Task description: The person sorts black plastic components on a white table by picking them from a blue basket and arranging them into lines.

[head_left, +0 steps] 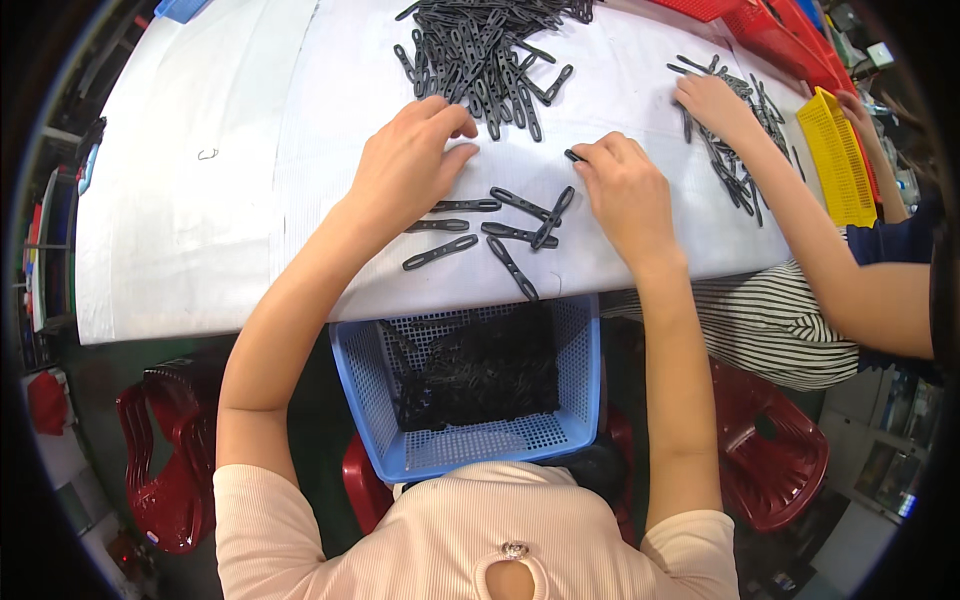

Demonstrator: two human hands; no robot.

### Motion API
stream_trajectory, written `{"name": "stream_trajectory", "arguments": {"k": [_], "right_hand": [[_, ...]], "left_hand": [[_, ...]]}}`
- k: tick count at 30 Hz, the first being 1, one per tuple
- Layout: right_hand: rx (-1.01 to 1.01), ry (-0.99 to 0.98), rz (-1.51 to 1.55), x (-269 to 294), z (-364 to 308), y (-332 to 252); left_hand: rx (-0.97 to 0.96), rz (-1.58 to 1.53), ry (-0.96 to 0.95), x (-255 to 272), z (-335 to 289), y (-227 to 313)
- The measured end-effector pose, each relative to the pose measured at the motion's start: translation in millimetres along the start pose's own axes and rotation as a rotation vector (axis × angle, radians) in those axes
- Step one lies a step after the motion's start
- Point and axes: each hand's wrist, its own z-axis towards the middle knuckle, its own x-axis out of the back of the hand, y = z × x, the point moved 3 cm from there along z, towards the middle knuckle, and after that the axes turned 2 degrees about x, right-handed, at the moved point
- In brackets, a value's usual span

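My right hand (628, 195) pinches one black slotted plastic strip (573, 155) between thumb and fingertips, just above the white table (210, 220). To its left is my left hand (412, 158), thumb and fingers curved but apart, with nothing visible between them. Its fingertips are near the lower edge of a big heap of the same black strips (470, 60). Several loose strips (440, 252) lie between my forearms, and a few cross one another. Below the table edge, a blue perforated basket (360, 385) in front of my body contains many more black strips (480, 375).
At the right, a co-worker's hand (715, 105) reaches into a smaller pile of strips (740, 165). A yellow basket (835, 160) and red baskets (785, 40) stand along the table's right side. Dark red plastic chairs (770, 445) are below the table on either side.
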Motion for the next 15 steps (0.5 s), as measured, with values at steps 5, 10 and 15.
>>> {"name": "stream_trajectory", "arguments": {"k": [5, 10, 15], "right_hand": [[-0.096, -0.029, 0.248, 3, 1, 6], [-0.213, -0.135, 0.192, -3, 28, -2], [-0.162, -0.097, 0.035, -34, 52, -17]], "left_hand": [[-0.004, 0.097, 0.109, -12, 19, 4], [0.098, 0.172, 0.068, -26, 27, 10], [0.167, 0.223, 0.011, -40, 26, 3]]}}
